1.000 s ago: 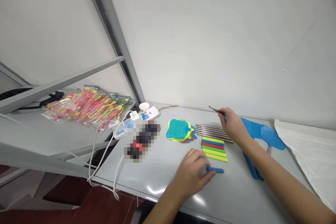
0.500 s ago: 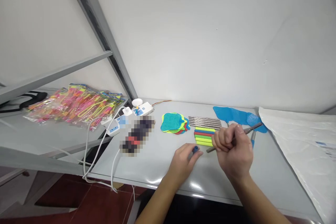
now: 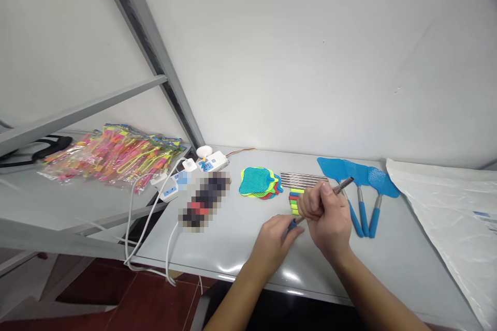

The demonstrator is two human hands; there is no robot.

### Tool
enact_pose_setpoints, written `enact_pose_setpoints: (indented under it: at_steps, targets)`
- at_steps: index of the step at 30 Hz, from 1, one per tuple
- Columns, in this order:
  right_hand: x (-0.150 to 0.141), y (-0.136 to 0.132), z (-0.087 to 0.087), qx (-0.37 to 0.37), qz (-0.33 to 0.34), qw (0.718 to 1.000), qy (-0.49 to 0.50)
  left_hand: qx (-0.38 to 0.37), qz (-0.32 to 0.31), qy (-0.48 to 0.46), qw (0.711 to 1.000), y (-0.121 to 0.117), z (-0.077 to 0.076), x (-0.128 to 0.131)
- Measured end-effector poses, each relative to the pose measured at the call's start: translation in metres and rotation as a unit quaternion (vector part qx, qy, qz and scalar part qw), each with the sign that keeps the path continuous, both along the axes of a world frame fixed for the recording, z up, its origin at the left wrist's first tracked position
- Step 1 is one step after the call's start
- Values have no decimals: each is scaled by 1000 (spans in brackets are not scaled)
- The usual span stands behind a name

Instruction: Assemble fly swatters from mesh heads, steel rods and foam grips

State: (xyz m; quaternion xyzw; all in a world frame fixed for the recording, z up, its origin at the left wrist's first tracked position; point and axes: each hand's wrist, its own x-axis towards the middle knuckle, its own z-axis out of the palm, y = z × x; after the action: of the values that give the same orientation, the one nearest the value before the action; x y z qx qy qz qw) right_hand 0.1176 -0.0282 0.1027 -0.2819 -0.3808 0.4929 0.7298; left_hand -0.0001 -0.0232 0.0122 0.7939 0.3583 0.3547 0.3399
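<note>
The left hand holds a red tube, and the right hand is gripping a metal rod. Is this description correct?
One colour is wrong: the head view shows that the tube in the left hand is blue. The right hand is indeed gripping a metal rod.

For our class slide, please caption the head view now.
Left hand grips a blue tube; right hand brings a metal rod to its end.
</note>
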Motion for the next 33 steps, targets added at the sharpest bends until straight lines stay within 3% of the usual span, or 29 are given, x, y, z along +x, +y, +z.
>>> enact_pose_setpoints:
  at_steps: [8,13,17,21,23,28,33]
  targets:
    - [0,-2,-2,23,11,999,-42,2,-15,-1,1000,0,1,1]
    - [1,-5,-9,-9,26,989,-143,1,-16,-5,1000,0,0,0]
    - [8,-7,-12,-46,17,967,-249,-1,-16,-9,1000,0,1,1]
    - [17,-8,-8,-76,55,927,-364,-4,-12,-14,1000,0,2,2]
    - [19,-10,-3,-78,62,933,-347,-5,-17,-12,1000,-1,3,1]
    - [17,-11,15,-51,62,979,-188,11,-35,-14,999,-5,9,-2]
    - [3,-2,30,-83,76,994,0,-45,-41,-34,998,-11,31,-10]
